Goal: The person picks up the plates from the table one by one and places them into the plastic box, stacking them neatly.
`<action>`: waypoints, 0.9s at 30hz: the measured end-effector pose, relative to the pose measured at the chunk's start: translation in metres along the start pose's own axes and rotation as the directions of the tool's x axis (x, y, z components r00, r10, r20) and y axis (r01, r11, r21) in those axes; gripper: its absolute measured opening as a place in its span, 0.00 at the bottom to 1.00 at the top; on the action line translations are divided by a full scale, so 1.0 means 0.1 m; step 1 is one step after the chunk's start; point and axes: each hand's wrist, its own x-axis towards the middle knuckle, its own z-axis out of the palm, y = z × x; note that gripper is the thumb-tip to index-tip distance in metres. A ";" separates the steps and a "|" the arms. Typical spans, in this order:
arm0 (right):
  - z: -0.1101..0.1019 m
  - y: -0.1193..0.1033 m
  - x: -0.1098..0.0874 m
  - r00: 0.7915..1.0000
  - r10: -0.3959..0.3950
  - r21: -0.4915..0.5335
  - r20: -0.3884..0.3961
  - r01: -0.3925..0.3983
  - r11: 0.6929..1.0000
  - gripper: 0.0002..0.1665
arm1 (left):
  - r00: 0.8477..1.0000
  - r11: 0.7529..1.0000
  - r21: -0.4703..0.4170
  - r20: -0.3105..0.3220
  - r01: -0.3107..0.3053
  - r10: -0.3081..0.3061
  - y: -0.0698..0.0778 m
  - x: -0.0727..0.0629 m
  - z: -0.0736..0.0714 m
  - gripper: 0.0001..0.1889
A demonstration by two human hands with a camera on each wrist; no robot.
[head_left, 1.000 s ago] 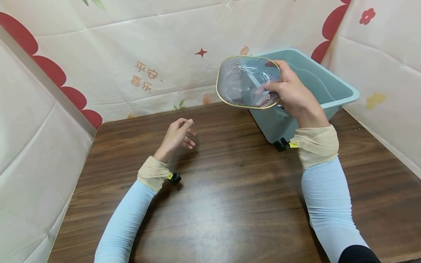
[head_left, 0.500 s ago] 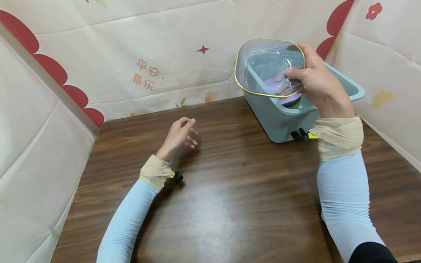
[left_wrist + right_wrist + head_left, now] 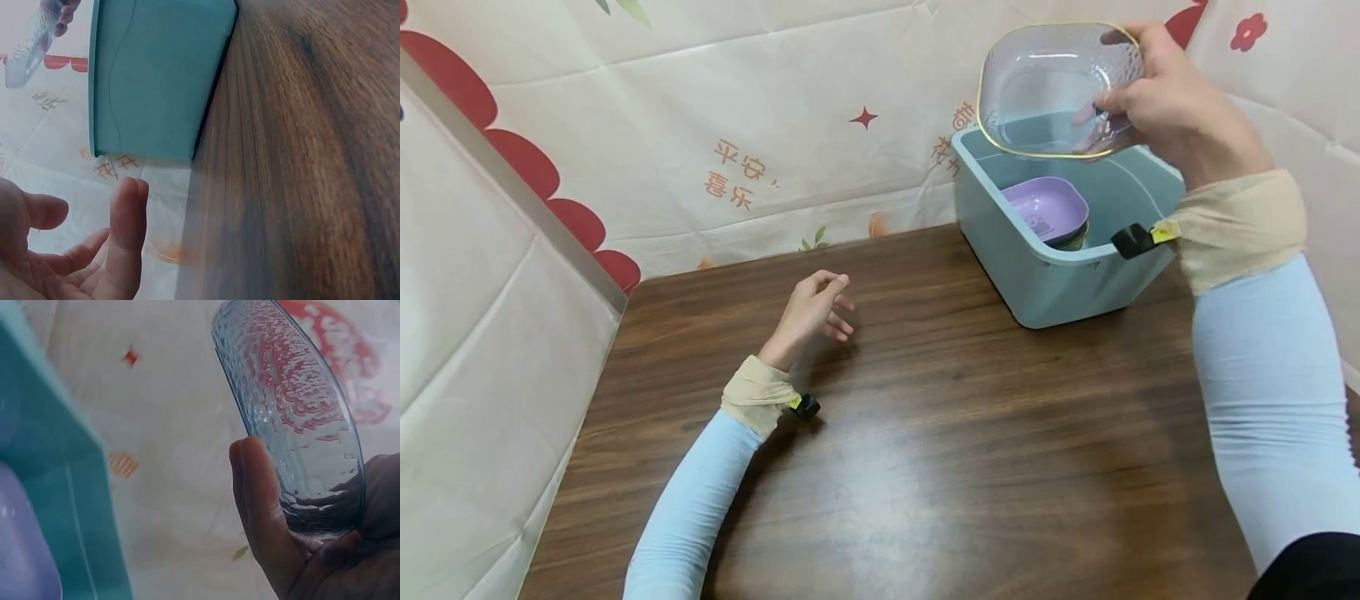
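Note:
My right hand [image 3: 1187, 112] grips a clear textured glass bowl [image 3: 1037, 79] with a gold rim, thumb on the inside and fingers on the outside. The bowl is tilted and held in the air above the blue-green bin [image 3: 1045, 287]. Inside that bin, a purple bowl [image 3: 1051, 204] lies on top of a darker dish that is mostly hidden. My left hand [image 3: 812, 312] is over the table with loosely bent fingers and holds nothing. The right wrist view shows the glass bowl [image 3: 300, 425] edge-on between thumb and fingers.
The bin stands at the back right of the brown wooden table [image 3: 880, 433], close to the cloth backdrop [image 3: 805, 108]. Another cloth panel [image 3: 467, 333] borders the left side. A black wrist camera [image 3: 1131, 242] hangs from the right wrist, near the bin's front rim.
My right hand has lifted the glass bowl up and to the right, from the bin's left side to above its far part. The purple bowl has come into view. My left hand stays nearly still.

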 end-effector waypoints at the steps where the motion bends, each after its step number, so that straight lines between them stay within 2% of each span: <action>1: -0.03 0.00 0.06 1.000 0.013 -0.017 0.008 -0.013 1.000 0.41 | 1.000 1.000 -0.003 0.002 0.002 -0.002 0.00 0.00 0.00 0.28; 6: -0.11 0.02 0.29 0.997 0.079 -0.127 0.021 -0.076 0.989 0.44 | 1.000 1.000 -0.012 0.007 0.007 -0.007 0.02 0.01 0.02 0.27; 12: -0.15 0.08 0.46 0.989 0.140 -0.169 0.038 -0.131 0.977 0.47 | 1.000 1.000 -0.006 0.016 0.017 -0.017 0.02 0.02 0.03 0.26; 14: -0.16 0.10 0.52 0.988 0.150 -0.212 0.040 -0.138 0.968 0.47 | 1.000 1.000 -0.002 0.023 0.017 -0.017 0.02 0.02 0.03 0.27; 16: -0.16 0.14 0.59 0.986 0.158 -0.279 0.053 -0.138 0.950 0.47 | 0.999 1.000 0.005 0.030 0.017 -0.018 0.02 0.01 0.03 0.28; 21: -0.13 0.28 0.75 0.981 0.181 -0.448 0.065 -0.134 0.884 0.46 | 0.999 0.999 0.024 0.033 0.024 -0.025 0.04 0.01 0.03 0.28; 25: -0.12 0.40 0.80 0.970 0.221 -0.488 0.101 -0.146 0.860 0.44 | 0.999 0.999 0.037 0.033 0.030 -0.032 0.04 0.02 0.04 0.28; 27: -0.12 0.45 0.82 0.959 0.251 -0.486 0.131 -0.158 0.859 0.44 | 0.999 0.998 0.048 0.038 0.033 -0.035 0.03 0.03 0.04 0.28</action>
